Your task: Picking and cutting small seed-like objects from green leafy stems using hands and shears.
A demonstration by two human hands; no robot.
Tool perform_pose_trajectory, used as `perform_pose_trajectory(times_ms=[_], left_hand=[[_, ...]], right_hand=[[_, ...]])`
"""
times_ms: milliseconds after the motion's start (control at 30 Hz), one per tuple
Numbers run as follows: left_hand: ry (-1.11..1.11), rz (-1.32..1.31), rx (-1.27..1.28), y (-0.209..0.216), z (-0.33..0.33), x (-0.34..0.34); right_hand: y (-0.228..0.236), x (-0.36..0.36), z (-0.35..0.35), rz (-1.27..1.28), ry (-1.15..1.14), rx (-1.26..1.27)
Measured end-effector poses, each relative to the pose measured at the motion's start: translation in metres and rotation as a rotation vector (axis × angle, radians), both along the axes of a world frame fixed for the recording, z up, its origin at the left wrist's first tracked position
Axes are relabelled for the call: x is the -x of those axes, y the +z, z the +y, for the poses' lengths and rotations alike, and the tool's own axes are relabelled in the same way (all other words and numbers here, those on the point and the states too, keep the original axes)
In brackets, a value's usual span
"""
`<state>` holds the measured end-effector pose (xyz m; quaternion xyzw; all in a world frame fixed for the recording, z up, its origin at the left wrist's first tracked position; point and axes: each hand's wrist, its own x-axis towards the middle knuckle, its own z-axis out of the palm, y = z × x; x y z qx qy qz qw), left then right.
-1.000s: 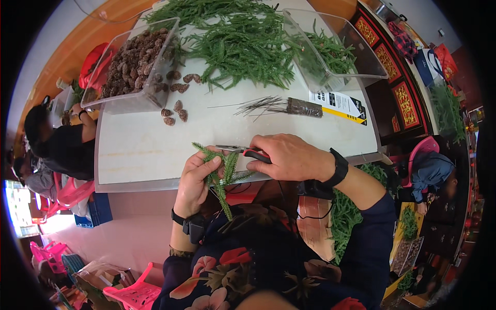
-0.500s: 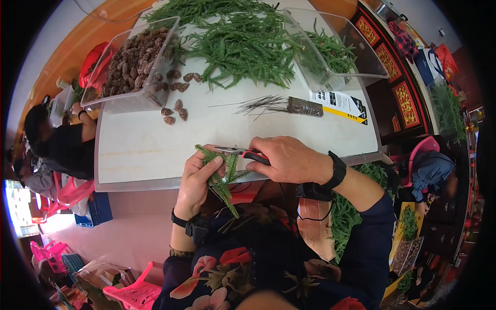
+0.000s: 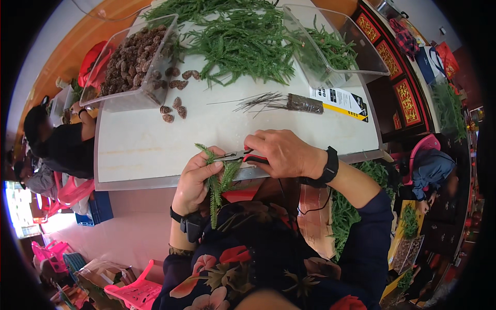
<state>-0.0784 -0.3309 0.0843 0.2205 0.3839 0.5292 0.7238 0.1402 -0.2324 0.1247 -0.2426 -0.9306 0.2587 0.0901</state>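
"Fingers first: what are they doing?"

"On the left hand, thumb and fingers pinch a green sprig, which hangs below them. Right of those, the right hand curls its fingers round red-and-black pliers, tips beside the left fingertips. Whether the pliers grip the sprig, I cannot tell."

"Any writing nearby?"

"Beyond the right fingers, a white, black and yellow card carries print too small to read; a dark wire bundle lies at its left end."

"Farther out?"

"Loose pinecones ahead-left of the left fingers, and a heap of greenery straight ahead."
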Motion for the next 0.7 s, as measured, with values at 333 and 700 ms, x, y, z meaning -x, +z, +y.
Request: perform_pose_trajectory(times_ms=[333, 700], left_hand=[[0.139, 0.192, -0.092, -0.004, 0.015, -0.003], [0.233, 0.319, -0.121, 0.01, 0.006, 0.027]], right_hand=[[-0.009, 0.004, -0.001, 0.204, -0.223, 0.028], [-0.026, 0.005, -0.008, -0.241, -0.5, -0.238]])
